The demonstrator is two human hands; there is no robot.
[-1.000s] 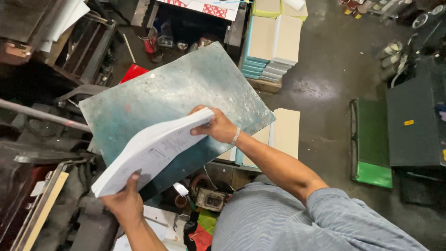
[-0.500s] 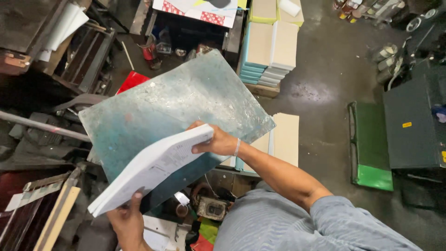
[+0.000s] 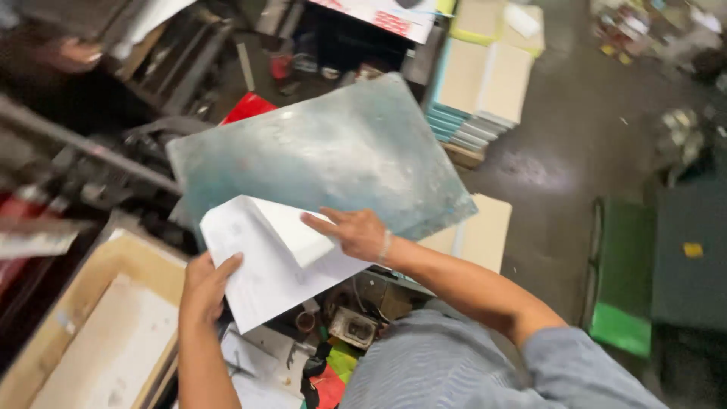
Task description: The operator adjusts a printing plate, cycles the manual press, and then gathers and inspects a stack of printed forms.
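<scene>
Head view, looking down. Both hands hold one stack of white paper sheets (image 3: 265, 265), carried in the air just in front of the near edge of a worn grey-green metal plate (image 3: 326, 163); the stack's upper part overlaps that near edge.

Left hand (image 3: 206, 284): closed on the stack's lower left edge, thumb on top, fingers hidden beneath.

Right hand (image 3: 356, 233): fingers extended and laid on the top sheets near the stack's right side, thumb tucked under; the uppermost sheets are curled up and folded back there. A pale band sits at the wrist. Grey-blue striped sleeve (image 3: 454, 363) at the bottom edge of the frame.

Plate: tilted, one corner toward the top of the frame, a red item (image 3: 246, 108) showing past its far left edge.

Surroundings: pale wooden tray (image 3: 91, 333) at bottom left; dark machine parts (image 3: 98, 174) at left, blurred; stacked cream boards (image 3: 485, 79) beyond the plate's far right corner; green bin (image 3: 625, 280) on the dark floor at right. Small clutter below the stack, too blurred to identify.
</scene>
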